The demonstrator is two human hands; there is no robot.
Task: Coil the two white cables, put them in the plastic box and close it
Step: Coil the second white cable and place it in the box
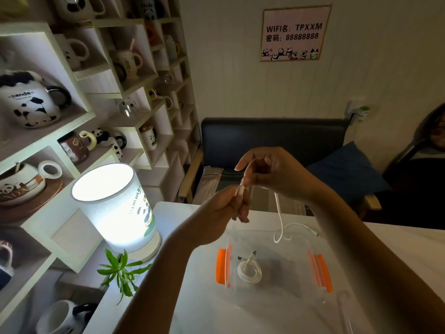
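A clear plastic box point(272, 235) with orange side clips point(221, 266) stands open on the white table. One coiled white cable point(249, 271) lies inside it. Above the box both my hands are raised and hold the second white cable point(280, 220). My left hand point(224, 206) pinches its plug end. My right hand point(274, 172) grips the cable just above that, and the rest hangs down in a loose loop to the box's far rim. The clear lid point(337, 307) lies at the box's near right, partly behind my right forearm.
A lit cylindrical lamp point(115, 206) and a small green plant point(122, 271) stand at the table's left. Shelves of panda mugs point(31, 104) fill the left wall. A dark sofa point(272, 138) with a blue cushion is behind the table, and a person sits at far right.
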